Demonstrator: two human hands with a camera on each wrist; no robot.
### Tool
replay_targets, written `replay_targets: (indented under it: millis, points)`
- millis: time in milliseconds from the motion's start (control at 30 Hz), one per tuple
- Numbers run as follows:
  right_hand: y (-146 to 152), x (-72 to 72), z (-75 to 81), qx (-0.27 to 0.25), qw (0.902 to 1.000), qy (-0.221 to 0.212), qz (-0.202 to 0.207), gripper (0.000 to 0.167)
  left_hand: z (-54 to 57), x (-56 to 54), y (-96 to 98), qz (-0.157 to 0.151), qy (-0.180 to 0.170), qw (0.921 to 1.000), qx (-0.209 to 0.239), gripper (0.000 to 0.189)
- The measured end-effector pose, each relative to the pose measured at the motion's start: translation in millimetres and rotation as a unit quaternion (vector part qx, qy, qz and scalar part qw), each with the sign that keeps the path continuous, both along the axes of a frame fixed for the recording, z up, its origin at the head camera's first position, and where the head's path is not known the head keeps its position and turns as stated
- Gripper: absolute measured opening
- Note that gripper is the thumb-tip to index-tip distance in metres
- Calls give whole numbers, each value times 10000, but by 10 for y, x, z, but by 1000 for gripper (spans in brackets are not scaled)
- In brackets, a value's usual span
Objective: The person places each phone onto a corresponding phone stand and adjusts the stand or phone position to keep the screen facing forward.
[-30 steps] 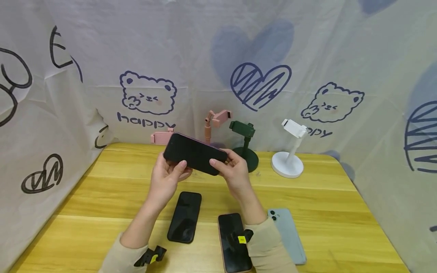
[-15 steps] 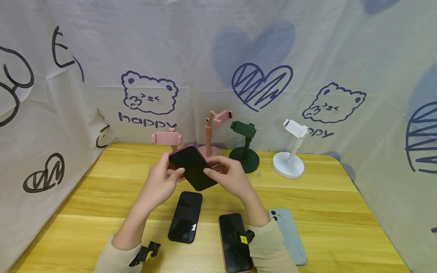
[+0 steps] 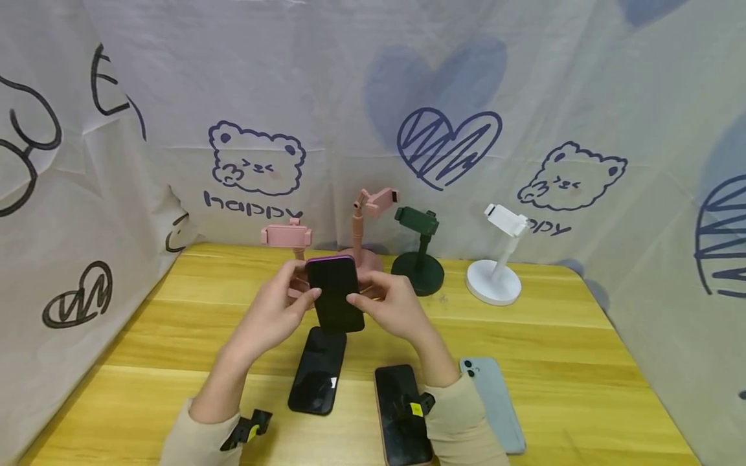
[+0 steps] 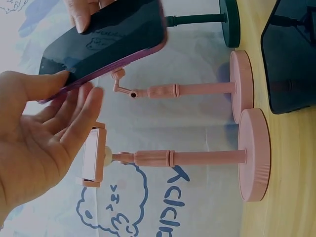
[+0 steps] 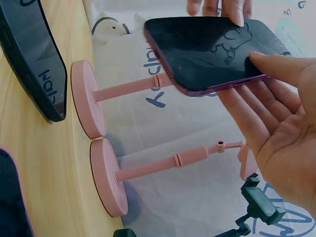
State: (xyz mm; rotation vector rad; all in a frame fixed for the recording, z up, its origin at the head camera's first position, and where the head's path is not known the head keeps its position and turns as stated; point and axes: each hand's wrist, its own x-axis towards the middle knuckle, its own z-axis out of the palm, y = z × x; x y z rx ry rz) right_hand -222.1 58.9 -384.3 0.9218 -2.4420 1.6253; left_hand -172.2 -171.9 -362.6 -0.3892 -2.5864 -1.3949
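- Head view: four phones in all, one raised in the person's hands and three lying on the wooden tabletop (image 3: pixel 583 362).
- Four phone stands: a left pink stand (image 3: pixel 287 236), a right pink stand (image 3: pixel 358 233), a green stand (image 3: pixel 416 274) and a white stand (image 3: pixel 492 281), all along the far side.
- The held phone (image 3: pixel 335 294), purple-edged and dark-screened, is above the tabletop, in front of the pink stands, its screen toward the person.
- Left hand (image 3: pixel 276 314): its grip pinches the phone's left side, thumb on the screen and fingers behind.
- Right hand (image 3: pixel 396 307): its grip likewise pinches the right side, thumb over the front; both forearms reach forward from beige sleeves (image 3: pixel 466 427).
- Lying below the held phone is a black phone (image 3: pixel 317 372), screen up; its top edge meets the held phone's outline in the head view.
- Nearer the right forearm lies a pink-rimmed phone (image 3: pixel 396 388), screen up, partly covered by the right wrist's camera (image 3: pixel 422 404); a pale blue phone (image 3: pixel 495 401) lies back up beside that sleeve.
- The left hand and held phone hide part of the pink stands.
- Behind hangs a white cloth (image 3: pixel 350 97) with bears and hearts.
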Motion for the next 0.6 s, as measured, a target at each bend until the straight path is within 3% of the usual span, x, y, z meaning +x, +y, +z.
replay_targets:
  millis: [100,200,267,400,500,600]
  points:
    - [-5,-2,-5,-166,9998,-46,-101,22,6,-25,-9,222,553,9977,322,34]
    - [-19,-5,-10,-324,9993,-116,-133,22,10,-79,-36,547,1350,9864,764,31]
    - [-22,-4,-11,-433,9988,-159,-142,23,21,-133,-63,843,1920,9719,1073,29]
    - [-18,-16,-32,-682,9974,-225,-95,24,46,-285,-133,1648,2836,9307,1617,25]
    - [-15,-29,-45,-836,9961,-277,-52,25,44,-402,-202,2172,3073,9048,1991,24]
    - [-11,-35,-56,-906,9953,-334,-54,25,18,-484,-274,2480,2842,8976,2281,24]
